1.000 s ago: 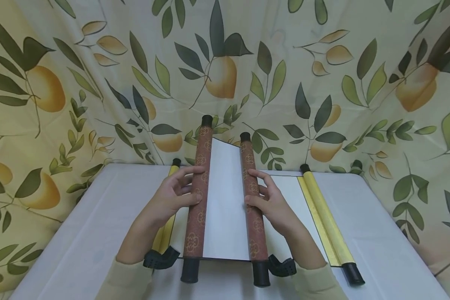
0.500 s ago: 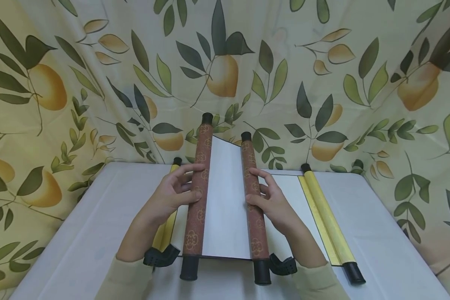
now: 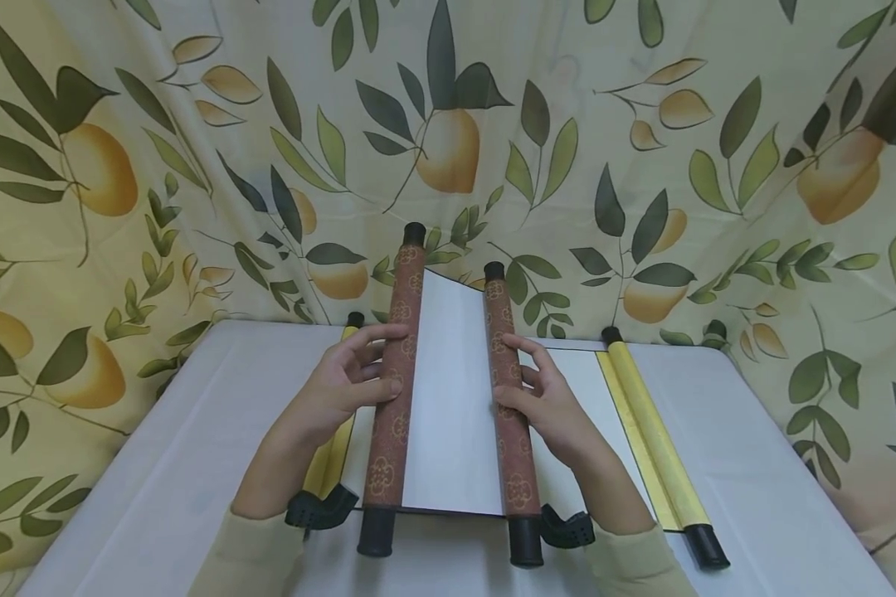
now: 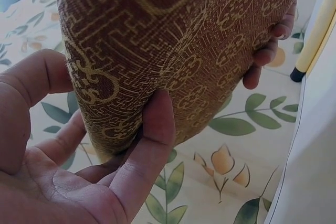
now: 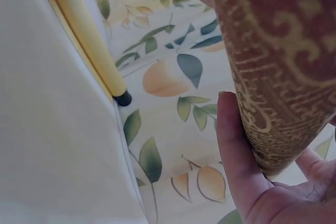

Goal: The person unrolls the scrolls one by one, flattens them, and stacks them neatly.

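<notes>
I hold a brown patterned scroll partly unrolled above the table. My left hand (image 3: 347,381) grips its left roll (image 3: 394,390), thumb and fingers curled round it, as the left wrist view shows on the roll (image 4: 173,51). My right hand (image 3: 538,396) grips the right roll (image 3: 506,398), seen close in the right wrist view (image 5: 278,61). A white sheet (image 3: 451,414) spans between the two rolls. Black end caps (image 3: 376,531) close the near ends.
Under it a second scroll lies spread on the white table (image 3: 157,464), with yellow rolls at left (image 3: 328,456) and right (image 3: 645,431). A leaf-and-fruit patterned cloth (image 3: 642,166) hangs behind and at both sides. Black wrist mounts (image 3: 321,507) sit on my cuffs.
Almost nothing has changed; the brown scroll sits slightly higher and my fingers have shifted a little on the rolls.
</notes>
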The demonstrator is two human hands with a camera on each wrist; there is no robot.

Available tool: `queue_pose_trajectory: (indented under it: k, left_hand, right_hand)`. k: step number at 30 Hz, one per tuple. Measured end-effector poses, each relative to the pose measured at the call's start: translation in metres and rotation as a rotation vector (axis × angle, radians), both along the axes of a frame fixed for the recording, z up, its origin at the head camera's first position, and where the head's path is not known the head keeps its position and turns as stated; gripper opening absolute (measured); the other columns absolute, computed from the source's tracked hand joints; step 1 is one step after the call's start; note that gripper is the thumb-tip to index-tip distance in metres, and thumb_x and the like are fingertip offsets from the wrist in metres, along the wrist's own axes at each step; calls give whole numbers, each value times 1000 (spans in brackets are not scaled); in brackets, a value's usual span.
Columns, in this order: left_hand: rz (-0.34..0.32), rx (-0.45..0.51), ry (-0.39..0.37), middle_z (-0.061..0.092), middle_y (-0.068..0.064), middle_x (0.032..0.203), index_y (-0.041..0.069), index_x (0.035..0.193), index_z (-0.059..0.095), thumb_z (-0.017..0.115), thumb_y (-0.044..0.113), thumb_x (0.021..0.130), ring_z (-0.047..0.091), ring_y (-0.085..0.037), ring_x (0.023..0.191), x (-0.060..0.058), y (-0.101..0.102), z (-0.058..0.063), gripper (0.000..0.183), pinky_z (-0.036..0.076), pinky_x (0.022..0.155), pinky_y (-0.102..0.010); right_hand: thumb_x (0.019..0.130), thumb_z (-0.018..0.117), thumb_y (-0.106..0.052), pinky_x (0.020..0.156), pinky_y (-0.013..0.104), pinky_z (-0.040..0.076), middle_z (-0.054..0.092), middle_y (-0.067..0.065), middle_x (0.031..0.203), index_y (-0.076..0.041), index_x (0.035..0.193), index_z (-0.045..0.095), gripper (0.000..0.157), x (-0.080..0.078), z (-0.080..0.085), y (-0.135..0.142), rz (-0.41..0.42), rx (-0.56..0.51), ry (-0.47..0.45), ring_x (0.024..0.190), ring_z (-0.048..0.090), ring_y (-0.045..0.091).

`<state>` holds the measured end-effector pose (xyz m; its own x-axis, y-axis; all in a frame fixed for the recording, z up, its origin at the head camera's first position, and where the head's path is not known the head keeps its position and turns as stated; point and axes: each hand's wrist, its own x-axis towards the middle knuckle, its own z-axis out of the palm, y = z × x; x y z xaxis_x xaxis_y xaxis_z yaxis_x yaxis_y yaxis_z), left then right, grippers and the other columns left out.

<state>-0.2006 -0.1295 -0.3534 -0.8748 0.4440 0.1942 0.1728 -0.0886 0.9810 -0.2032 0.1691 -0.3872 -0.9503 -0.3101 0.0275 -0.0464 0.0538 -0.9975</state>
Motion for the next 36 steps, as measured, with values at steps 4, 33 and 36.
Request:
queue_pose_trajectory:
  k: [4,33,36]
  left_hand:
    - [0,-5,1,43,-20,145,11,145,46,67,-2,88,56,-33,122,0,1,0,62,57,84,-39]
    - [7,-19,25,46,-21,141,11,145,46,66,-3,88,58,-33,117,0,-2,1,62,58,82,-38]
    - [7,-17,16,45,-21,142,10,145,46,67,-3,88,58,-33,119,1,-3,2,62,57,83,-38]
  right_hand:
    - [95,54,-1,80,38,54,43,28,135,-23,154,24,70,1,1,2,-7,-7,11,108,54,30]
    - [94,59,-4,71,29,50,46,25,128,-23,152,25,70,-1,3,4,-16,16,12,91,54,23]
    - [95,58,-3,69,28,50,46,24,128,-24,152,25,69,0,3,4,-20,10,8,90,54,23]
